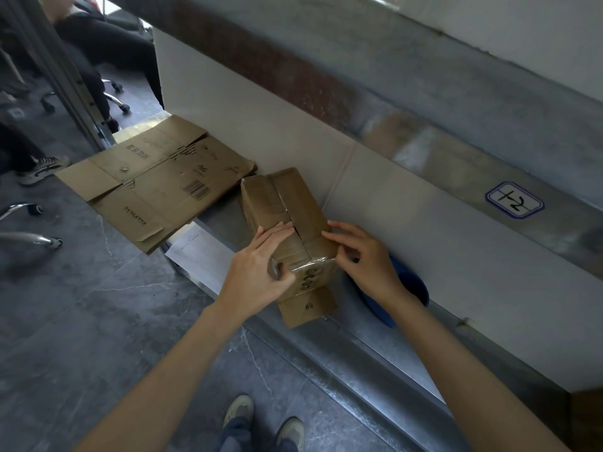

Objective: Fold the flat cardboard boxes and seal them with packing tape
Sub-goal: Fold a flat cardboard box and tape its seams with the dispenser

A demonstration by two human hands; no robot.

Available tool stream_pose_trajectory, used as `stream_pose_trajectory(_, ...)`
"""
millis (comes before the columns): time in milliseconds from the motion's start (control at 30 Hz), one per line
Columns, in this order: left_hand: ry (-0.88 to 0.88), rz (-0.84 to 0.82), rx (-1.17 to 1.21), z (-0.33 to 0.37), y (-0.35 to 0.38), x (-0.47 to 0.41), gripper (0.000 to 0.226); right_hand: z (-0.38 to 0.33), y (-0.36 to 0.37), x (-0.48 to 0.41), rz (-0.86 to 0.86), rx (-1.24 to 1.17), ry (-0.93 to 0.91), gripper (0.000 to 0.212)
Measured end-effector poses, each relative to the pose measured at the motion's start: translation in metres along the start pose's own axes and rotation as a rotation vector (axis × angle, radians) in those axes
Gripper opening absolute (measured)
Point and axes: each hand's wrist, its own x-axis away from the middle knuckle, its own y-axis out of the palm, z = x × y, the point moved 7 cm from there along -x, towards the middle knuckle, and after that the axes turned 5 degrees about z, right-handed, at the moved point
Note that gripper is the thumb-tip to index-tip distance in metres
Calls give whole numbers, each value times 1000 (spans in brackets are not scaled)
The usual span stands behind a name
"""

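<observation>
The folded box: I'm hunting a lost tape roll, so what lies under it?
The folded box stands on the grey ledge; a blue object shows beside it, beneath the right hand. Anything directly under the box is covered.

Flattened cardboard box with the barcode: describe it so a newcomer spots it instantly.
On the grey ledge along the white wall panel, look left of the taped box. The flattened cardboard box lies there, overhanging the ledge: flat, not assembled, with a barcode on top.

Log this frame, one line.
stage: sealing | box: folded shut | tape: across near end | left hand: flat on top | right hand: pinches tape
</observation>
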Motion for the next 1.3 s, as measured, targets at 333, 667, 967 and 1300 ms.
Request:
stream_pose_trajectory(333, 16, -185, 39, -8, -1, -2, 72, -4, -6, -2, -124, 46, -2, 49)
stream_pose_trajectory(667, 0, -94, 77, -11, 0, -3, 60, 1, -6, -6, -70, 68, -5, 47)
stream_pose_trajectory(967, -34, -31, 107, -12, 2, -1, 57, 2, -4, -10, -26, 26, 14, 40)
stream_pose_trajectory(1300, -59, -8, 144, -11, 6, -3, 68, -2, -1, -10, -53, -23, 97, 52)
